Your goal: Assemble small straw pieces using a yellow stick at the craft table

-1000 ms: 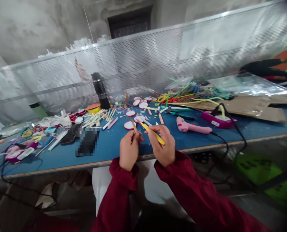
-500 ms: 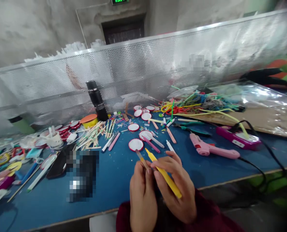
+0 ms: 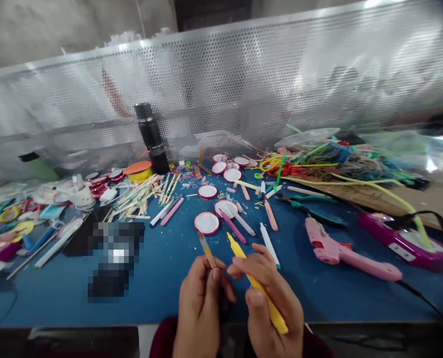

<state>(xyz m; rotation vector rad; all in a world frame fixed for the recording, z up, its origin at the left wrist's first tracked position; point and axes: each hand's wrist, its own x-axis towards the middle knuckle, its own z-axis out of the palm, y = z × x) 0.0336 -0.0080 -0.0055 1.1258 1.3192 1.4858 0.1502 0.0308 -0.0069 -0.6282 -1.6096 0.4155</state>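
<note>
Pinched upright in my left hand is a flat wooden craft stick, with grey and yellow colouring toward its upper end. A yellow marker rests in the closed fingers of my right hand, its tip pointing up and left, apart from the stick. Just beyond the hands lie white discs with red rims, probably bottle caps. Close to them are a magenta marker and a white marker.
A pink glue gun, teal-handled pliers and a purple device occupy the right. Behind them is a heap of coloured cords. Bundled sticks, a black bottle and a dark phone-like slab are leftward.
The view has tipped downward and shifted. My hands have moved apart, widening the space between the stick and the yellow marker. Both hands keep their hold.
</note>
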